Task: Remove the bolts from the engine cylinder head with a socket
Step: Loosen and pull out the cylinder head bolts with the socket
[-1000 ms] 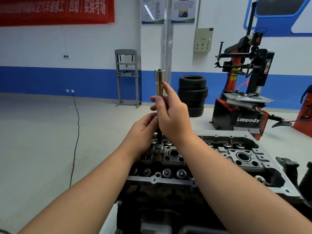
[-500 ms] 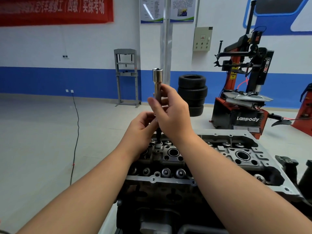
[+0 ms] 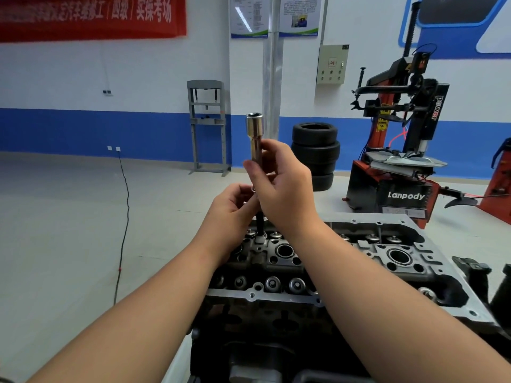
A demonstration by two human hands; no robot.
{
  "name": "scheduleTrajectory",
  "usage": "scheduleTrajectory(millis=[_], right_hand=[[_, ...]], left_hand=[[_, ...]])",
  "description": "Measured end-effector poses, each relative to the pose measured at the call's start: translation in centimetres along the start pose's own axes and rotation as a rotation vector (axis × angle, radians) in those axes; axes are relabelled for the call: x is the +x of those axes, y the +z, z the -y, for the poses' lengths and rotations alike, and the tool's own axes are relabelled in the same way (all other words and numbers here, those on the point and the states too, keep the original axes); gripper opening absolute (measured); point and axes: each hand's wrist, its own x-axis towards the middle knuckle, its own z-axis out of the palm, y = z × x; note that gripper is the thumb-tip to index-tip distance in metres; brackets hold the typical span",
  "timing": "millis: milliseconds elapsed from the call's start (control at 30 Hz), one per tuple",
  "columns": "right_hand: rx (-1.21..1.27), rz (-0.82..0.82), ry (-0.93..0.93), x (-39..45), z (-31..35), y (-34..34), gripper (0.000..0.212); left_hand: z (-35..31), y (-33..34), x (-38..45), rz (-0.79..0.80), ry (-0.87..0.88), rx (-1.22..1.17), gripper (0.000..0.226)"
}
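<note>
Since the earlier frames the socket [image 3: 255,139] has come up a little and the right hand [image 3: 282,189] has shifted its hold slightly higher on it; the left hand [image 3: 232,210] has stayed just below.

Both hands are together at the centre of the frame. The right hand's thumb and fingers are curled round the long chrome socket, which stands upright with its open end at the top. The left hand's fingertips pinch at the socket's lower end, where a small metal ring shows; what exactly they pinch is hidden behind the right hand. A dark bolt [image 3: 260,223] shank runs down from between the hands to the cylinder head [image 3: 359,261], its lower end at a hole near the head's far left edge.

The head fills the lower centre and right of the frame, with valve springs and round bores showing.

Beyond it, at the right, stands a red and black tire changer [image 3: 401,150] marked "Lanpody". A stack of tires [image 3: 315,153] sits at centre, a grey press frame [image 3: 207,125] left of it, and a red banner [image 3: 91,16] hangs at the upper left.
</note>
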Motion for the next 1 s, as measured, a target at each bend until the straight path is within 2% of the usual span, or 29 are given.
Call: scheduleTrajectory(millis=[200,367,600,733,833,1000], right_hand=[[0.001,0.02,0.041,0.05,-0.05,0.0,0.037],[-0.022,-0.017,-0.018,0.21,0.0,-0.08,0.037],[-0.016,0.032,0.011,0.13,0.03,0.04,0.04],[-0.035,-0.002,-0.005,0.14,0.18,-0.01,0.042],[-0.046,-0.023,-0.02,0.09,-0.04,-0.07,0.036],[-0.019,0.068,0.063,0.16,-0.04,0.02,0.043]], left_hand=[[0.0,-0.02,-0.1,0.084,-0.026,0.015,0.026],[0.13,-0.07,0.04,0.023,0.012,-0.006,0.011],[-0.01,-0.08,-0.09,0.092,-0.021,0.021,0.026],[0.0,-0.05,-0.03,0.049,0.009,-0.008,0.017],[0.13,-0.08,0.05,0.026,0.008,-0.006,0.014],[0.09,-0.03,-0.13,0.101,-0.027,0.022,0.027]])
